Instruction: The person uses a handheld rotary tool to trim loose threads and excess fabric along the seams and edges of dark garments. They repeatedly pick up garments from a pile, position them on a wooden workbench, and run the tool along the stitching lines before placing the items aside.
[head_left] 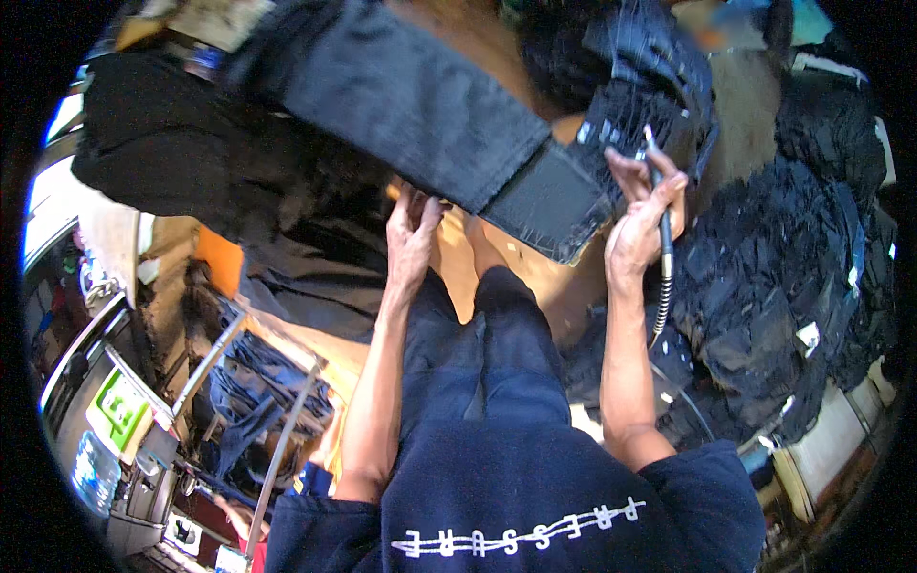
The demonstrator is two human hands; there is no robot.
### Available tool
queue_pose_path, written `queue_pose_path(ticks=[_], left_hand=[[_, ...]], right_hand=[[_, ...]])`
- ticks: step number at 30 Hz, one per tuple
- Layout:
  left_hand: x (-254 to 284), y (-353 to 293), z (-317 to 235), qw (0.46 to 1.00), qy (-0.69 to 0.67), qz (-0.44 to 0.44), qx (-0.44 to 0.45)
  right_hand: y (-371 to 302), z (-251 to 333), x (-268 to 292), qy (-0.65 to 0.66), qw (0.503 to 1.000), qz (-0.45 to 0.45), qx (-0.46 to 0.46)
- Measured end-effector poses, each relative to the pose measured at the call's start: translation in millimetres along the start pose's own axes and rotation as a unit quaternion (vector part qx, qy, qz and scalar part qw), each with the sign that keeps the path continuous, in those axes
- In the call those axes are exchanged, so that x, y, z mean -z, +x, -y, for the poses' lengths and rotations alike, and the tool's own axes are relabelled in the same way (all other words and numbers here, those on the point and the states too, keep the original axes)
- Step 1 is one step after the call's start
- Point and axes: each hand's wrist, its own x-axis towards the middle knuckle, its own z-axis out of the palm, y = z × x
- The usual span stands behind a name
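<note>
A black trouser leg (411, 105) stretches diagonally in front of me, blurred at its far left end. From its lower right end sticks out a flat dark board (549, 202) with a scuffed surface and loose threads at the edge. My left hand (413, 239) is at the near edge of the leg, its fingers bent against the cloth and partly hidden. My right hand (645, 224) is closed round a pen-shaped rotary tool handpiece (663, 205). Its metal tip points up and away, apart from the cloth. A spring-sleeved cord runs down from its lower end.
Black garments (172, 143) are heaped at the left. A large pile of dark garments (764, 286) lies to the right, and more dark cloth (640, 86) sits at the far right. A metal-framed rack (287, 430) holding blue cloth stands at the lower left, near a green basket (119, 409).
</note>
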Motion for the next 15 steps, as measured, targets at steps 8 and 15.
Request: queue_pose_path(ticks=[8,15], left_hand=[[37,64,-128,0.986,0.008,-0.112,-0.127],[58,30,-153,0.967,0.23,0.092,-0.055]], right_hand=[[10,23,-101,-0.233,0.937,0.159,0.205],[-23,3,-19,-0.279,0.956,0.06,0.074]])
